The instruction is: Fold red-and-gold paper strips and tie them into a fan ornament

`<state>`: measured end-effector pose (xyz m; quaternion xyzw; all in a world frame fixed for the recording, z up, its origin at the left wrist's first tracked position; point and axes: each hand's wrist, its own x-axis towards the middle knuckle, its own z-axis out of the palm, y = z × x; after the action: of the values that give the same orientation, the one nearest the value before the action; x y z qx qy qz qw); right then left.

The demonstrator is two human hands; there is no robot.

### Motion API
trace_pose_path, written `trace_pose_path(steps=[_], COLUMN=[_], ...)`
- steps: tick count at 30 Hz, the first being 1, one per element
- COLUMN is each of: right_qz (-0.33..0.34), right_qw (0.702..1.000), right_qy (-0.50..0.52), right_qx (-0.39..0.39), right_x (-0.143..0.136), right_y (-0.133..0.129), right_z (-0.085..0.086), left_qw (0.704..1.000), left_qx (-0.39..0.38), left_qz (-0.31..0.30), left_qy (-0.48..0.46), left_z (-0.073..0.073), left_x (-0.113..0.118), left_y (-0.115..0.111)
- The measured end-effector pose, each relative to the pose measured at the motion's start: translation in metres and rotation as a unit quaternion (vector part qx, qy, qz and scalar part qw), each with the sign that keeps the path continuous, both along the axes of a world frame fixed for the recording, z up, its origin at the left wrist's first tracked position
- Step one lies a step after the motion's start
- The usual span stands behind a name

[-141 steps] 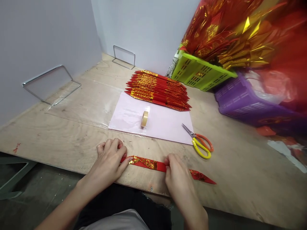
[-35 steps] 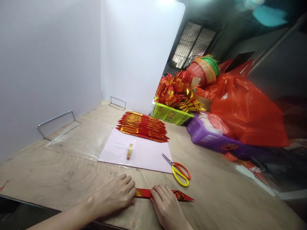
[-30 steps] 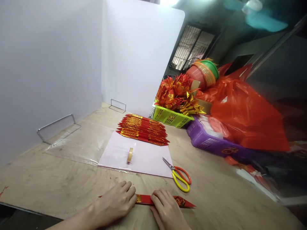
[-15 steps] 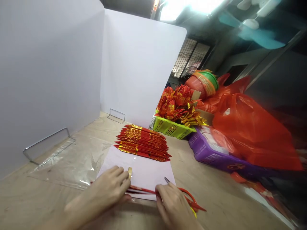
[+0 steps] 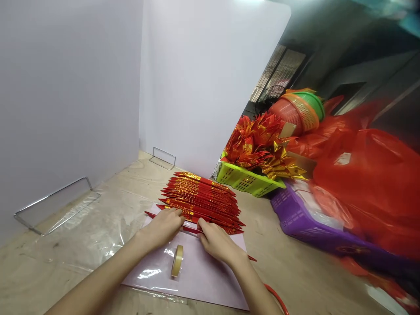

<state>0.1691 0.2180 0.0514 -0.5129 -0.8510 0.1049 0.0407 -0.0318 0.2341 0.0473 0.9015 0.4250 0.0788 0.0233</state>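
A long row of folded red and gold paper pieces (image 5: 200,197) lies at the back of a pale sheet (image 5: 210,271). At the front of this row, my left hand (image 5: 167,223) and my right hand (image 5: 213,236) are closed on one folded red strip (image 5: 190,229), whose pointed end sticks out past my left hand. A roll of tape (image 5: 177,261) stands on clear plastic over the sheet, nearer to me than the hands. Part of a red scissors handle (image 5: 277,297) shows beside my right forearm.
White panels (image 5: 197,78) with wire stands (image 5: 164,158) rise at the left and back. Clear plastic (image 5: 85,227) covers the wooden table's left side. To the right are a green basket (image 5: 249,178) of red-gold folded paper, a purple basket (image 5: 315,229) and red bags (image 5: 370,183).
Both hands have moved forward from the sheet's near edge to the front of the row, with the red strip. The tape roll is now in full view, and the camera view has shifted.
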Motion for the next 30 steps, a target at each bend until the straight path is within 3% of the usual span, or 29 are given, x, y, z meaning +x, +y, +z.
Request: trace_pose_path(steps=[6,10,13,21,30], right_qz=[0.016,-0.003,-0.016,0.039,0.065], right_qw=[0.999,0.996,0.993,0.986,0.98], right_qy=[0.035,0.037,0.004,-0.069,-0.122], right_qx=[0.02,0.083,0.12,0.15,0.145], right_x=[0.002,-0.002,-0.005,-0.005,-0.003], right_y=[0.002,0.014,0.025,0.036,0.049], right_z=[-0.014,-0.014,-0.016,-0.027,-0.031], left_qw=[0.998,0.995,0.992,0.988,0.984], left_qx=[0.042,0.081,0.103,0.122,0.117], left_qz=[-0.039,-0.055,-0.064,-0.069,-0.081], left_qy=[-0.01,-0.026,-0.036,-0.066,-0.112], left_z=[-0.036,-0.05,-0.056,-0.064,-0.077], left_x=[0.007,0.005,0.006,0.008,0.005], left_y=[-0.011,-0.013,-0.014,-0.014,-0.01])
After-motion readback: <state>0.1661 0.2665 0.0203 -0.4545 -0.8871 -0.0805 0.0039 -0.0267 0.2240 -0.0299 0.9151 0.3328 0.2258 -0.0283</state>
